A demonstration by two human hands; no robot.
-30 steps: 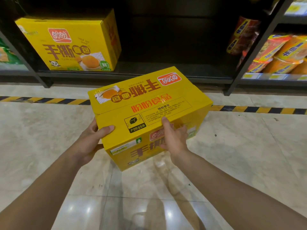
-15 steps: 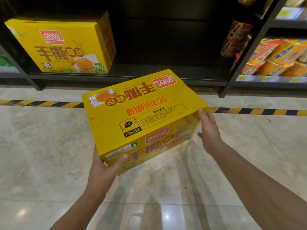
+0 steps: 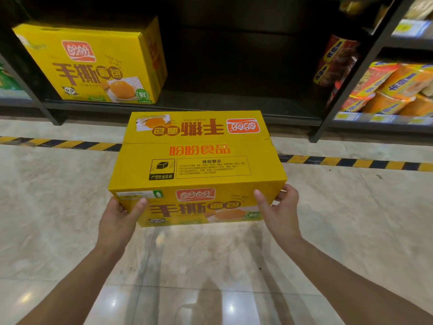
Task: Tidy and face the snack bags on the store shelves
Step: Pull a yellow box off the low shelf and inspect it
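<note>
**Ana:** What's around the spot?

**Ben:** A dark low shelf [image 3: 210,106] runs across the back. At its left end stands a yellow carton [image 3: 93,64], upright, with its printed front facing out. At the right end a few red-and-yellow packets [image 3: 335,59] lean by a black post [image 3: 351,78]. Past the post, the next bay holds orange snack bags [image 3: 393,87] piled on their sides above a row of price labels [image 3: 375,118].

**Ana:** Anything between the person and the shelf?

**Ben:** Striped tape [image 3: 351,161], black and yellow, crosses the pale stone floor [image 3: 58,207] along the shelf's foot.

**Ana:** And the box?

**Ben:** The yellow box [image 3: 196,165], printed like the carton, is held over the floor in front of the shelf, with its far edge near the shelf's lip. Its flaps are closed, so I can't tell what's inside.

**Ana:** The hands?

**Ben:** The left hand [image 3: 117,221] grips the near left corner with its thumb on the front face. The right hand [image 3: 278,212] grips the near right corner, thumb in front and fingers wrapped round the side.
</note>
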